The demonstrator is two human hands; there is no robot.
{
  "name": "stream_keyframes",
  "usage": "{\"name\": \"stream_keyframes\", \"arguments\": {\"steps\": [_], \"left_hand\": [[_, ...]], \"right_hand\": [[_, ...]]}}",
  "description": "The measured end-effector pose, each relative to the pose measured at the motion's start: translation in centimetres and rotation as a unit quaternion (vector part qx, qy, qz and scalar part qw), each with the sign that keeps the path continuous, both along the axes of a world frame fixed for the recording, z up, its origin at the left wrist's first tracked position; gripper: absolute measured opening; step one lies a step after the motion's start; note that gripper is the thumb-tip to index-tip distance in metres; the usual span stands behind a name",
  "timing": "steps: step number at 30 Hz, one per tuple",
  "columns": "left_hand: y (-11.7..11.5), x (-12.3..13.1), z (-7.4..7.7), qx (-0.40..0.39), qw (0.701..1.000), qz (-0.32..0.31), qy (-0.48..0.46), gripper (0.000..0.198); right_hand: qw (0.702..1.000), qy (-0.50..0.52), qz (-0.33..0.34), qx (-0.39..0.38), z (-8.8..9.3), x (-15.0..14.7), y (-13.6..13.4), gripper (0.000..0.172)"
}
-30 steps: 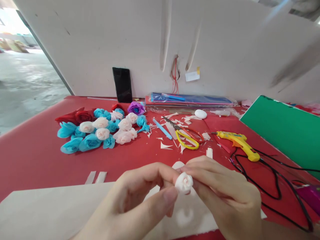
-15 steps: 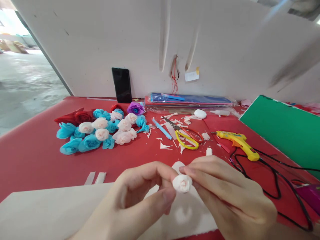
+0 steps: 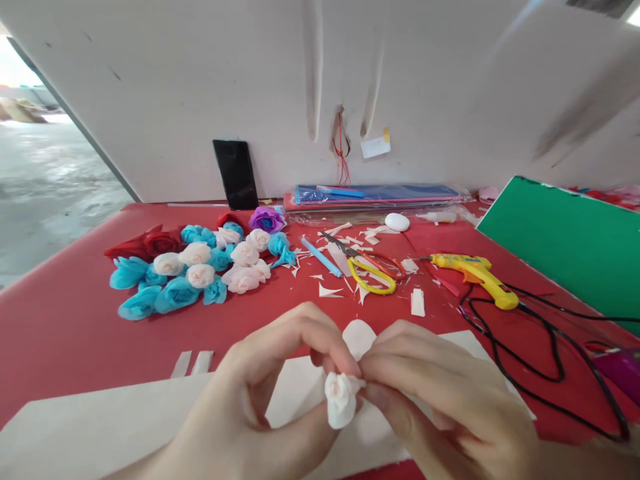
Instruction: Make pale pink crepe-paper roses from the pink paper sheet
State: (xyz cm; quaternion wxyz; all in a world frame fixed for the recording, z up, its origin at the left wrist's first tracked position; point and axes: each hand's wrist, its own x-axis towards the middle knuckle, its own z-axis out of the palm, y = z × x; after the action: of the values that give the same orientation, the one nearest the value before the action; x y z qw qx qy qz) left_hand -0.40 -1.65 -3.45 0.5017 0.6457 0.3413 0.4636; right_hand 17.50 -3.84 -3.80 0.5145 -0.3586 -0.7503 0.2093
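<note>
Between my two hands is a small white paper rose (image 3: 340, 399) with a faint pink centre. My left hand (image 3: 285, 393) pinches it from the left, thumb below and fingers behind. The thumb and fingertips of my right hand (image 3: 445, 393) close on a petal edge at the flower's right side. Behind the fingers a rounded white petal piece (image 3: 359, 339) shows; what it rests on is partly hidden. A long sheet of white paper (image 3: 100, 420) lies under both hands.
Blue, white, red and purple paper flowers (image 3: 200, 275) cluster at left. Scissors (image 3: 373, 277), a blue pen (image 3: 321, 257) and paper scraps lie ahead. A yellow glue gun (image 3: 475, 273) with black cord and a green board (image 3: 560, 247) are at right. A phone (image 3: 236, 175) leans on the wall.
The rose has shifted left and down and turned, with a petal now hanging downward. My right fingers have moved from above it to its right edge. The view has tilted slightly.
</note>
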Motion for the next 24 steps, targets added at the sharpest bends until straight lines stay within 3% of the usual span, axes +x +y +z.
{"name": "stream_keyframes", "arguments": {"steps": [12, 19, 24], "left_hand": [[-0.13, -0.11, 0.60, -0.110, 0.993, -0.040, -0.020, 0.020], [-0.08, -0.48, 0.13, -0.065, 0.996, -0.059, -0.004, 0.021], [-0.25, -0.14, 0.04, -0.062, 0.998, -0.006, -0.013, 0.017]], "right_hand": [[1.000, 0.003, 0.003, 0.005, 0.21, -0.36, -0.21, 0.017], [0.999, -0.016, 0.022, -0.033, 0.10, -0.22, -0.54, 0.020], [1.000, -0.016, 0.002, 0.021, -0.29, -0.47, 0.03, 0.013]]}}
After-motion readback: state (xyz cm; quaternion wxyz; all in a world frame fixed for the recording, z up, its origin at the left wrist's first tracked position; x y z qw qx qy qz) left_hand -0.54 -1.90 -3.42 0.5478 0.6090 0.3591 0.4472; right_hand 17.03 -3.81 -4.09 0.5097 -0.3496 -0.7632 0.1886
